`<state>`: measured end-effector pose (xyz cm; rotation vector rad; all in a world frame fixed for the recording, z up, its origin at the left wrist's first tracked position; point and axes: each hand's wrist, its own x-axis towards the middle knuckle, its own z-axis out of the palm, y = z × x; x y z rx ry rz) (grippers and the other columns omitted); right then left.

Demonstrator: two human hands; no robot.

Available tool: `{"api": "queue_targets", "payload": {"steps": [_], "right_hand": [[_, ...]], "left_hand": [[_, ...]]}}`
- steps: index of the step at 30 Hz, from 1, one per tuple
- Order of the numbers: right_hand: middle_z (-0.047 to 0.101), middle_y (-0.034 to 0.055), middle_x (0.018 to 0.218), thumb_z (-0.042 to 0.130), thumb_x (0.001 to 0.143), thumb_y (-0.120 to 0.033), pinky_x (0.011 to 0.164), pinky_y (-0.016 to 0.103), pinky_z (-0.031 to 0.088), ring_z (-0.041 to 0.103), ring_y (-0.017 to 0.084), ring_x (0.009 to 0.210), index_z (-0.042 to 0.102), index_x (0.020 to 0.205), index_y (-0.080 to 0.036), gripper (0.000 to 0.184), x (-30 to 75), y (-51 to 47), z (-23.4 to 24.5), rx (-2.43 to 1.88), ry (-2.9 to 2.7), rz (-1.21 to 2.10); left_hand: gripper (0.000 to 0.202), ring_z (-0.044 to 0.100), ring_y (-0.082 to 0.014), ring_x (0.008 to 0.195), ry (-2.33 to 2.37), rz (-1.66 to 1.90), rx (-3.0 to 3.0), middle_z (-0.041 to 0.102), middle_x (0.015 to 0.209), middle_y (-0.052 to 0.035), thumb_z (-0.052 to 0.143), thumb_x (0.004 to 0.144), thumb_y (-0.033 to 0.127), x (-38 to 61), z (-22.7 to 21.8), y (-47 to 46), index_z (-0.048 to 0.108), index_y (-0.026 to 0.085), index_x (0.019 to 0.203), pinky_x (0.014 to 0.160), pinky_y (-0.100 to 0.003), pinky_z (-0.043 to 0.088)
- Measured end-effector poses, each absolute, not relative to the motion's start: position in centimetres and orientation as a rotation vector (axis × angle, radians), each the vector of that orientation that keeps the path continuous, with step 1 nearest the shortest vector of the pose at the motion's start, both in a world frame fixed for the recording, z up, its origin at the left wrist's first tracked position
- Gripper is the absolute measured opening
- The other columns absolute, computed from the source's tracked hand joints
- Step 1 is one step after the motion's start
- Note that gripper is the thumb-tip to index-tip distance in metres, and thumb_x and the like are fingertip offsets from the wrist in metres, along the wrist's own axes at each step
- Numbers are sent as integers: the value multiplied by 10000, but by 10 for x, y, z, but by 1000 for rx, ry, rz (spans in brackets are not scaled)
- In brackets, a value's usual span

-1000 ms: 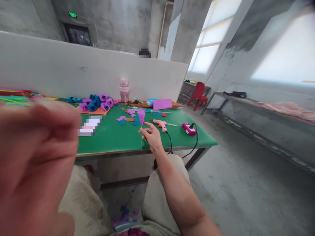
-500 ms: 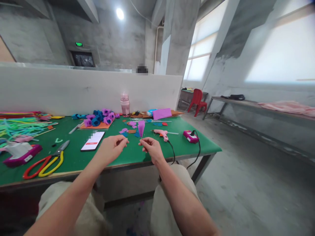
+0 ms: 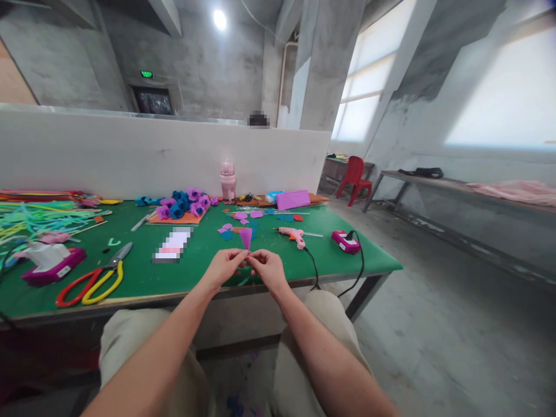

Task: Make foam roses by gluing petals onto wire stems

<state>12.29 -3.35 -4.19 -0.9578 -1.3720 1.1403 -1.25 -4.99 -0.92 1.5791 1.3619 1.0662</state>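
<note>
Between my two hands a purple crepe paper piece (image 3: 245, 237) stands upright, wide at the top and narrowing to the pinched base. My left hand (image 3: 226, 267) has its thumb and fingers closed at that base. My right hand (image 3: 266, 266) pinches the same spot from the other side, fingertips touching the left ones. The fingers hide the paper's lower end. Just beyond lie loose purple, blue and brown paper pieces (image 3: 240, 215). To the right of my hands a pink glue gun (image 3: 294, 236) rests on the green table (image 3: 165, 284).
Purple and blue paper flowers (image 3: 185, 204) lie on orange paper beside a pink bottle (image 3: 227, 182). On the left are scissors (image 3: 93, 281), a phone (image 3: 174, 244) and colourful stems (image 3: 35, 217). A magenta power box (image 3: 346, 241) with a black cord sits right. A white partition (image 3: 174, 156) stands behind.
My left hand has moved right to meet my right hand at the base of the purple paper. The paper now sits lower. The whole view has shifted slightly.
</note>
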Motion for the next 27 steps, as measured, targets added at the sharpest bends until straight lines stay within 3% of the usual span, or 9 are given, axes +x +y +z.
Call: {"api": "queue_targets", "payload": {"steps": [3,5,7,10,17,27], "right_hand": [[660,8,593,633,669,-342,398,190,365,496,80,380,635,688,-162,182,124,-31,-45,-1004,-1373,1126],[657,7,585,630,664,-322,393,188,366,492,79,372,626,676,-161,162,124,-30,-46,-1013,-1374,1138],[656,5,581,629,661,-311,391,187,368,490,77,370,622,670,-161,150,124,-30,-48,-1014,-1379,1152],[653,2,584,628,658,-307,393,183,369,487,73,372,620,665,-162,145,122,-31,-48,-1003,-1387,1172],[652,12,600,622,669,-369,383,174,354,479,68,380,620,688,-153,216,118,-34,-45,-986,-1363,1198],[655,10,606,641,646,-359,396,183,347,483,73,402,618,678,-158,205,122,-35,-39,-967,-1303,1220]], "left_hand": [[302,590,-185,761,1572,946,1935,692,871,-68,469,750,223,-21,-10,-50,697,176,942,676,-279,452],[351,587,-191,833,1728,802,2202,678,923,-76,439,699,100,-24,-11,-53,698,188,918,754,-289,433],[342,586,-207,853,1825,666,2327,666,892,-92,413,680,63,-25,-11,-58,694,178,838,749,-298,422],[276,597,-205,780,1852,594,2317,663,783,-80,391,712,90,-23,-12,-61,651,180,727,685,-287,417],[267,552,-135,526,1561,847,1937,669,763,-31,352,807,265,-22,-16,-48,597,174,861,534,-240,416],[225,545,-165,572,1592,931,2036,658,666,-25,472,720,207,-25,-20,-49,668,204,830,563,-262,380]]}}
